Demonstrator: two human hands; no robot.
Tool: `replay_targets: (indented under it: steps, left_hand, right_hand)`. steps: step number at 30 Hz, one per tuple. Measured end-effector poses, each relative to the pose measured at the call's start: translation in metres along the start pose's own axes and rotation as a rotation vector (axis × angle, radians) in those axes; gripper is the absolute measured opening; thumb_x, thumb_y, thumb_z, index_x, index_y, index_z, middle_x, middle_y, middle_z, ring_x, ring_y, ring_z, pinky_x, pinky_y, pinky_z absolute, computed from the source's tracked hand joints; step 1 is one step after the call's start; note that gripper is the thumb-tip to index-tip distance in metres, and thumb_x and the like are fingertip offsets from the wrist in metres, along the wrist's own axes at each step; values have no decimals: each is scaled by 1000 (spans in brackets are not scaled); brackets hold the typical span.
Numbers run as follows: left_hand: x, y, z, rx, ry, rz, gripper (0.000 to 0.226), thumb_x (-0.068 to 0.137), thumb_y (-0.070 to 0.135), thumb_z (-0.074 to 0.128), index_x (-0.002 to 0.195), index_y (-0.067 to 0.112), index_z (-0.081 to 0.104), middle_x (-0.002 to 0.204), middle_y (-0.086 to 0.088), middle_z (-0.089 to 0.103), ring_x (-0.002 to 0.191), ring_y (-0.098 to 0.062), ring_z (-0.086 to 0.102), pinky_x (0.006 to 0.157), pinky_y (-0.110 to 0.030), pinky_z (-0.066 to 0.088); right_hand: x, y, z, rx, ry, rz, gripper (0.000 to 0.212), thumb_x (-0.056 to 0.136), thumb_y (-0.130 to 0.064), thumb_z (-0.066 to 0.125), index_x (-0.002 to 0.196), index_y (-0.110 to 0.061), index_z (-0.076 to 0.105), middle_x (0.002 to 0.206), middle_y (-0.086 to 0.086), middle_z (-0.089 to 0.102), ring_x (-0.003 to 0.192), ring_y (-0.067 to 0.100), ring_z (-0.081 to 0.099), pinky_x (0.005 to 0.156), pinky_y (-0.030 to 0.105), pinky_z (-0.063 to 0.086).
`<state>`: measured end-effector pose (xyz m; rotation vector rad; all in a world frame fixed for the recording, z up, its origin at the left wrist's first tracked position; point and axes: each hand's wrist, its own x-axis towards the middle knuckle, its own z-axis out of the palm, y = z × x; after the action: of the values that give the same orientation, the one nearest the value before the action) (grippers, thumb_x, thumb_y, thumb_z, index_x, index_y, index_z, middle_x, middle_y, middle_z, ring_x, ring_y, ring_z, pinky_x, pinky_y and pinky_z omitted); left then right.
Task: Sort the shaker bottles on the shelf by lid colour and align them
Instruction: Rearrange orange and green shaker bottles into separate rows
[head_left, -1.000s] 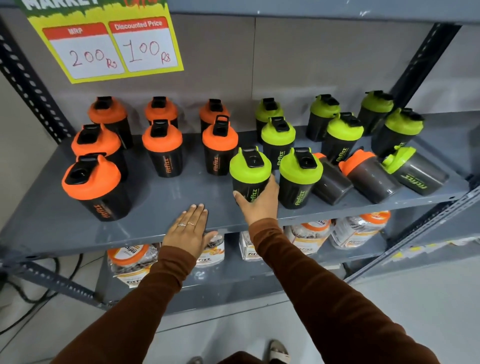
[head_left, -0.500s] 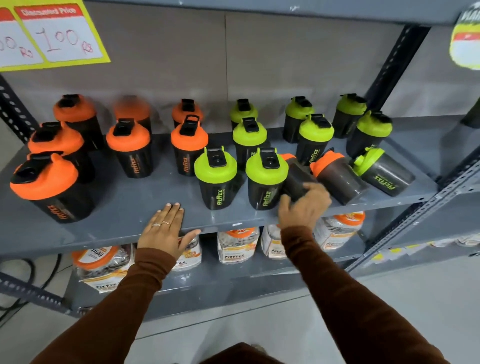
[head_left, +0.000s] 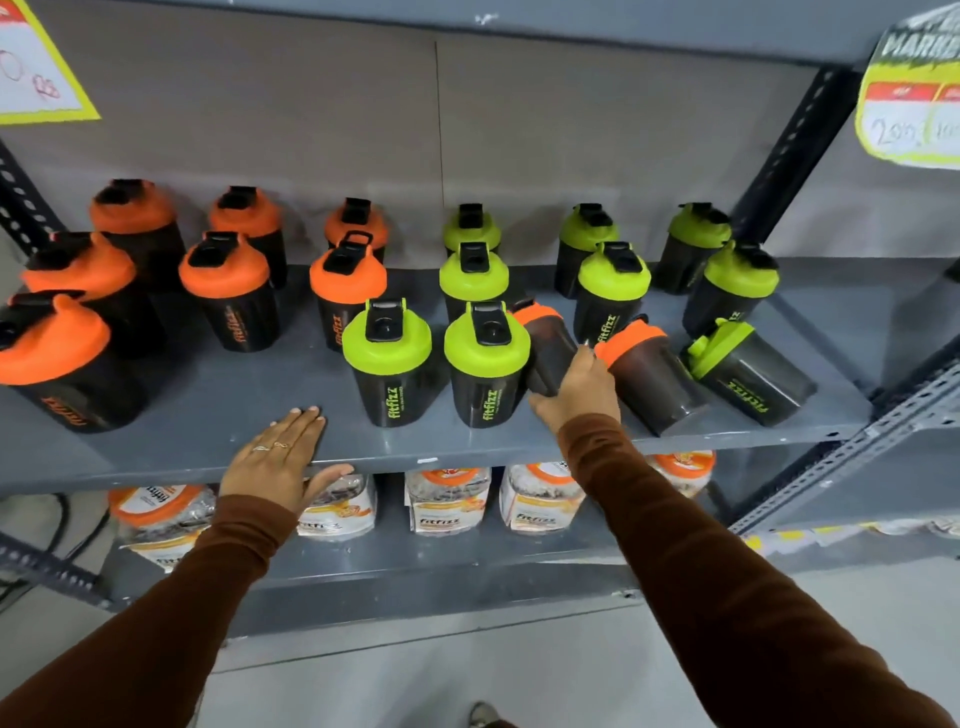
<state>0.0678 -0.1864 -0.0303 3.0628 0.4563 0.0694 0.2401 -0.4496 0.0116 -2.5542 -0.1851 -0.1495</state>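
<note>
Dark shaker bottles stand on a grey shelf (head_left: 208, 415). Several with orange lids (head_left: 223, 267) fill the left half; several with green lids (head_left: 474, 275) stand in the middle and right. Two green-lidded bottles (head_left: 387, 348) stand at the front centre. My right hand (head_left: 579, 387) grips a tilted orange-lidded bottle (head_left: 545, 338) just right of them. A second orange-lidded bottle (head_left: 649, 374) and a green-lidded bottle (head_left: 748, 371) lie on their sides further right. My left hand (head_left: 278, 457) rests flat on the shelf's front edge, fingers spread, holding nothing.
A lower shelf holds clear orange-lidded jars (head_left: 447, 501). A perforated steel upright (head_left: 795, 156) rises at the right, with a slanted brace (head_left: 857, 457) below it. Price signs hang at top left (head_left: 36, 67) and top right (head_left: 914, 104). Grey floor lies below.
My right hand left the front green-lidded bottle, moved right and closed on the tilted orange-lidded bottle. The view has shifted right. My left hand stays on the shelf edge.
</note>
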Motion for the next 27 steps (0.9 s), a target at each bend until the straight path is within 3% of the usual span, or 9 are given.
replay_targets:
  steps: [6, 9, 11, 13, 16, 18, 20, 23, 27]
  left_hand:
    - [4, -7, 10, -20, 22, 20, 101, 77, 75, 1, 119, -1, 54, 124, -21, 57, 114, -37, 55, 95, -51, 43]
    - [3, -6, 7, -23, 12, 38, 105, 76, 76, -1, 120, -2, 54, 125, -22, 56, 117, -36, 53, 98, -49, 40]
    - [2, -6, 4, -36, 4, 44, 109, 73, 77, -5, 123, -2, 51, 130, -21, 53, 122, -35, 49, 102, -47, 35]
    - [2, -8, 5, -37, 28, 65, 114, 69, 79, -10, 126, -1, 48, 134, -19, 49, 125, -34, 45, 105, -45, 32]
    - [3, -15, 4, -55, 38, 130, 117, 65, 81, -12, 132, 2, 41, 141, -16, 41, 133, -30, 36, 111, -40, 24]
    - [-1, -25, -1, -85, 43, 155, 98, 74, 73, 7, 133, 2, 39, 142, -15, 39, 134, -28, 33, 112, -38, 20]
    - [-11, -44, -5, -74, 63, 122, 66, 88, 51, 38, 132, 2, 40, 141, -16, 40, 134, -29, 34, 112, -38, 20]
    - [-25, -82, -1, -98, 87, 40, 51, 85, 28, 59, 123, -4, 49, 131, -23, 50, 123, -36, 47, 105, -44, 32]
    - [-37, -113, -5, -92, -36, -11, 68, 92, 47, 22, 103, -4, 64, 105, -21, 68, 93, -35, 67, 76, -47, 53]
  right_hand:
    - [-37, 9, 8, 323, 218, 138, 80, 63, -23, 77, 130, -4, 39, 123, 19, 49, 114, 38, 50, 100, 43, 43]
    - [-58, 6, 6, 536, 373, 174, 75, 61, -16, 81, 125, 0, 45, 122, 19, 47, 112, 28, 48, 97, 22, 36]
    - [-71, -2, 1, 693, 474, 186, 75, 64, -12, 81, 126, 1, 43, 120, 18, 45, 108, 21, 46, 87, 4, 33]
    - [-84, -18, -6, 914, 520, 233, 75, 68, -12, 80, 130, -1, 38, 119, 12, 47, 109, 21, 50, 79, -4, 37]
    - [-103, -52, -17, 1156, 485, 247, 76, 71, -6, 76, 133, -4, 32, 121, 8, 51, 106, 18, 55, 77, 0, 44]
    - [-113, -75, -19, 1237, 404, 171, 78, 66, 4, 77, 129, -9, 32, 121, 8, 51, 104, 15, 58, 82, 7, 48]
    - [-122, -96, -14, 1254, 307, 81, 79, 60, 12, 78, 118, -20, 35, 113, 5, 56, 95, 4, 62, 82, 12, 50]
    - [-136, -129, -2, 1298, 200, 17, 79, 57, 16, 77, 116, -20, 40, 104, -7, 58, 82, -9, 64, 77, 12, 52]
    - [-147, -173, 24, 1343, 129, -8, 97, 46, -8, 84, 130, -2, 37, 111, 1, 60, 89, -4, 63, 74, 9, 49]
